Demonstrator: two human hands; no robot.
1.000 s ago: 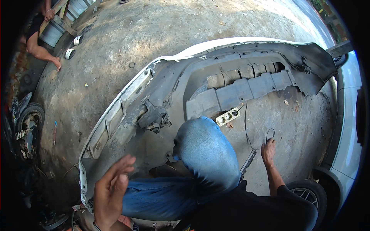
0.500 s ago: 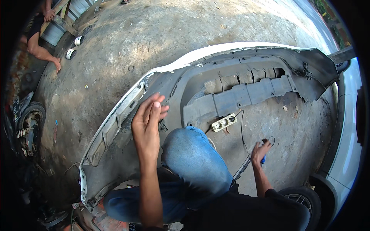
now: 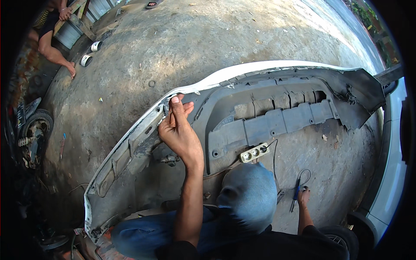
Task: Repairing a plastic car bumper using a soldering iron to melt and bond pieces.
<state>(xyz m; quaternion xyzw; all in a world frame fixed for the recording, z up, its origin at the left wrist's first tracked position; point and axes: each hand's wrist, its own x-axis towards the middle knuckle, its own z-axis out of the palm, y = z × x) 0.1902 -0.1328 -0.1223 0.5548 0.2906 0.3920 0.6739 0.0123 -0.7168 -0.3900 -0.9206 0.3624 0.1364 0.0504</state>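
A large car bumper (image 3: 242, 134) lies inner side up, dark grey inside with a white outer edge (image 3: 225, 76). My left hand (image 3: 180, 130) is over its left part, close to the white edge. The fingers are half curled and the thumb stands up apart; nothing shows in the hand. Whether the fingertips touch the bumper is unclear. On the floor to the right lies what looks like a soldering iron (image 3: 297, 190) with a blue handle and a looped cord. My right hand (image 3: 304, 197) is right beside its handle. Its fingers are small and partly hidden.
A cream power strip (image 3: 254, 153) with a plug and dark cable lies by my knee (image 3: 251, 195). A pale car (image 3: 392, 164) borders the right side, a motorcycle wheel (image 3: 38, 132) the left. Someone sits at upper left near two white cups (image 3: 96, 46).
My left hand has moved up to the bumper's edge. My right hand has shifted from above the soldering iron to its lower right. My knee has moved right, and the view has shifted slightly.
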